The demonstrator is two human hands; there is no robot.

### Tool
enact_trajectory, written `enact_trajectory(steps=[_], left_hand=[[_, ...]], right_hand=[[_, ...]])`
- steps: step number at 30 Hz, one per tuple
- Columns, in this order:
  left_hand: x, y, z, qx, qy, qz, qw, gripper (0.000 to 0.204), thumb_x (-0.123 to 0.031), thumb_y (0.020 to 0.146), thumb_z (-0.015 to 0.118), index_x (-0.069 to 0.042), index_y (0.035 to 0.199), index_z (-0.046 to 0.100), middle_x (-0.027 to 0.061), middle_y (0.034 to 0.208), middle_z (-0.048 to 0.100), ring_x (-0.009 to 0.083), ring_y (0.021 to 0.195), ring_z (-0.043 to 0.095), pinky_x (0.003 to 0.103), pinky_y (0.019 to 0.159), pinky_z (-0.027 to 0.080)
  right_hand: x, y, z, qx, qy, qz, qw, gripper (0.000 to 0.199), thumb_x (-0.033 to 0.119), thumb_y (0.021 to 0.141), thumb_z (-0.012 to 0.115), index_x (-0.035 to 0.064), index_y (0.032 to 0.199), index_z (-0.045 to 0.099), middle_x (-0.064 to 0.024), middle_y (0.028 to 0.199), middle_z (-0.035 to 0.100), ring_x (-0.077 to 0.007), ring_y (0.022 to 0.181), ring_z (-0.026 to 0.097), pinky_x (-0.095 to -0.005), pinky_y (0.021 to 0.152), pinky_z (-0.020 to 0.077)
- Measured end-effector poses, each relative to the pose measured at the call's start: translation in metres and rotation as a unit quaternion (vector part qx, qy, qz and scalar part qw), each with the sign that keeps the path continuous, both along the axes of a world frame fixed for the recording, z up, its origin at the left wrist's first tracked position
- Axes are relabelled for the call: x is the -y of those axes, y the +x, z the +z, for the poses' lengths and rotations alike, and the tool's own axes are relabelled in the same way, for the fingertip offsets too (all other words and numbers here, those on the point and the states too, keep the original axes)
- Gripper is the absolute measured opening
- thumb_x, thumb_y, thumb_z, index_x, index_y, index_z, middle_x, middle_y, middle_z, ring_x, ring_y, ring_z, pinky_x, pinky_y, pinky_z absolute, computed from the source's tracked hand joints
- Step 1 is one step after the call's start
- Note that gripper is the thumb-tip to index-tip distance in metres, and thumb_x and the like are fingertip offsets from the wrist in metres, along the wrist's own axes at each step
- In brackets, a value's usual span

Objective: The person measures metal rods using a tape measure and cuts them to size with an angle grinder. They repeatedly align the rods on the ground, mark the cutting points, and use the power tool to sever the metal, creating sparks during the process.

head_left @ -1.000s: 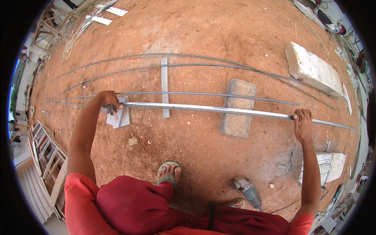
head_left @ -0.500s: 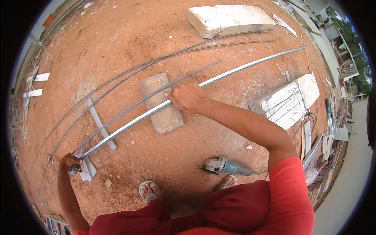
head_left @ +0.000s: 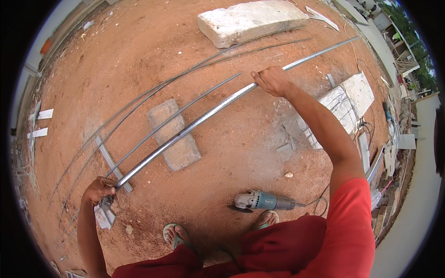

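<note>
A long silvery metal tube (head_left: 208, 112) slants across the ground in front of me, raised off it. Near its lower left end, my left hand (head_left: 98, 190) is closed around it. A small dark grey object (head_left: 106, 202) shows just under that hand; its kind I cannot make out. Farther up the tube, my right hand (head_left: 272, 80) grips it with fingers wrapped over. Below the tube, a grey block (head_left: 178, 153) lies on the soil. Beyond it, a thin straight rod (head_left: 199, 96) runs alongside. An angle grinder (head_left: 265, 200), teal and grey, lies near my feet.
Two long bent rods (head_left: 164, 83) curve over the reddish soil. A big pale stone slab (head_left: 252, 21) lies at the far side. To the right are a white block (head_left: 333, 109) and a coiled cable (head_left: 368, 127). A flat metal strip (head_left: 111, 160) lies left.
Both hands have moved with the tube: the right hand up and to the right, the left hand slightly right. My view has shifted a little too.
</note>
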State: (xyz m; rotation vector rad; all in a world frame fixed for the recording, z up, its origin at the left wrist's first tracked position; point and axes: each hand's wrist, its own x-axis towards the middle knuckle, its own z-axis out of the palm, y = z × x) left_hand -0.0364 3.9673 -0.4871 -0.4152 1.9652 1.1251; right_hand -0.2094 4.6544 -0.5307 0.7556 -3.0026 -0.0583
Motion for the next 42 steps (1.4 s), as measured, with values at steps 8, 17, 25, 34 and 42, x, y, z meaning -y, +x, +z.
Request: enact_trajectory(steps=[8,17,25,34,42], left_hand=[[0.101,0.027,0.007,0.020,0.030,0.000,0.999,0.089,-0.056,0.065,0.094,0.005,0.126,0.071,0.0099,0.086,0.076,0.0171,0.072,0.072,0.031,0.068,0.059],[0.119,0.037,0.028,0.058,0.012,-0.029,0.998,0.059,-0.049,0.079,0.088,0.006,0.098,0.078,0.0168,0.081,0.077,0.0211,0.069,0.074,0.034,0.065,0.061],[0.103,0.020,-0.002,0.177,-0.039,-0.109,0.978,0.057,-0.051,0.091,0.076,0.006,0.091,0.079,0.0159,0.078,0.076,0.0234,0.070,0.074,0.036,0.066,0.059],[0.109,0.025,0.001,0.144,-0.036,-0.118,0.982,0.057,-0.052,0.092,0.075,0.004,0.090,0.079,0.0145,0.077,0.075,0.0215,0.072,0.073,0.036,0.068,0.058],[0.120,0.012,0.017,0.216,-0.022,-0.146,0.965,0.058,-0.056,0.093,0.072,0.002,0.091,0.079,0.0132,0.073,0.073,0.0210,0.068,0.071,0.036,0.064,0.055]], right_hand=[[-0.182,-0.028,-0.029,-0.070,0.078,0.047,0.993,0.030,0.017,0.107,0.043,-0.0030,0.121,0.061,-0.0227,0.084,0.064,-0.0408,0.076,0.063,-0.0511,0.071,0.0493],[-0.141,-0.030,-0.015,0.028,-0.036,0.002,0.999,0.056,0.033,0.113,0.036,-0.0073,0.082,0.059,-0.0315,0.080,0.060,-0.0493,0.078,0.058,-0.0536,0.074,0.0450],[-0.157,-0.042,-0.026,0.000,0.101,0.058,0.993,0.033,0.019,0.111,0.039,-0.0020,0.118,0.063,-0.0220,0.090,0.064,-0.0386,0.084,0.060,-0.0482,0.081,0.0460],[-0.138,-0.038,-0.026,0.061,0.079,-0.044,0.994,0.041,0.025,0.112,0.035,-0.0015,0.104,0.065,-0.0223,0.089,0.064,-0.0422,0.084,0.061,-0.0503,0.085,0.0442],[-0.135,-0.036,-0.031,0.056,0.066,-0.047,0.995,0.039,0.025,0.113,0.035,-0.0008,0.110,0.065,-0.0218,0.092,0.064,-0.0410,0.091,0.060,-0.0493,0.086,0.0431]])
